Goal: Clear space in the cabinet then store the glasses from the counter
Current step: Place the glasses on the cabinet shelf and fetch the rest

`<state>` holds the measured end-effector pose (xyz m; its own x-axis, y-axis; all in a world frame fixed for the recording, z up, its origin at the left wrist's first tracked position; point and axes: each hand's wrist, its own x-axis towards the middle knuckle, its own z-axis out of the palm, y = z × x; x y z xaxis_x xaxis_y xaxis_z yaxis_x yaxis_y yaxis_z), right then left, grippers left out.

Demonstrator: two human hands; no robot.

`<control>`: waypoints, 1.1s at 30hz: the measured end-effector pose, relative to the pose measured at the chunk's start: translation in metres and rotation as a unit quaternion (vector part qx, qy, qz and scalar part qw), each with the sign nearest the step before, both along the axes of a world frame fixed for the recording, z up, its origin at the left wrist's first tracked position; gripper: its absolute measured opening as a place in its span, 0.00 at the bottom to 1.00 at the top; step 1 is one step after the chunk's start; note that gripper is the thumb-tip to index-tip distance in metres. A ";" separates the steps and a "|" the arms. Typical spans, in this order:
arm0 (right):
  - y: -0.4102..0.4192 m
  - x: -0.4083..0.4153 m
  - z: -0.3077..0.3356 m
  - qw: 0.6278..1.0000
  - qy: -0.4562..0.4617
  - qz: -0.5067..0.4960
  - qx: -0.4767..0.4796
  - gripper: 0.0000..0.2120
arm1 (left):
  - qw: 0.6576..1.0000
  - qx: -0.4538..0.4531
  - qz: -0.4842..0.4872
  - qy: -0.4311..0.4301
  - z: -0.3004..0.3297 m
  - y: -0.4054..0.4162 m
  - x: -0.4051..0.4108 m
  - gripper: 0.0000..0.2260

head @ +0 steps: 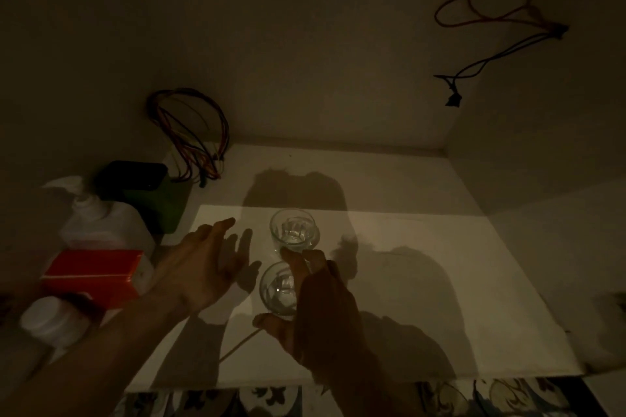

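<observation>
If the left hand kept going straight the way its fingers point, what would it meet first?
Probably nothing soon. The left hand, open, points toward the back of the shelf, passing left of the far glass. That stretch looks bare up to the back wall, though depth is hard to judge in this dim view.

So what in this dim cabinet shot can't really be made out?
Head view, all of it:
- Near glass: the right hand covers its right side, so the grip is unclear.
- Red box and white bottle: labels too dark to read.
- Dark green box: lost in shadow.
- White jar: blurred near the left edge.
- Wire bundle: its ends are too small to trace.
</observation>
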<state>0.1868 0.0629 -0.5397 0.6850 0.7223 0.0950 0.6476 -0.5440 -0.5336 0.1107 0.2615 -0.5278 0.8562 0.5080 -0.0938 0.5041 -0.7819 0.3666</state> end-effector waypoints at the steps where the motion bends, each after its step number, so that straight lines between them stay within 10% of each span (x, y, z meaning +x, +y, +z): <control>1: -0.005 0.000 0.003 1.000 -0.006 -0.005 0.003 0.46 | 1.000 0.019 -0.006 0.014 -0.001 -0.002 -0.001 0.32; 17: -0.093 -0.043 0.162 0.949 0.090 0.006 -0.303 0.29 | 0.976 -0.005 -0.025 0.217 0.136 -0.122 -0.077 0.33; 33: -0.186 -0.119 0.639 0.926 0.136 0.025 -0.351 0.30 | 0.955 -0.116 -0.114 0.249 0.605 -0.224 -0.153 0.33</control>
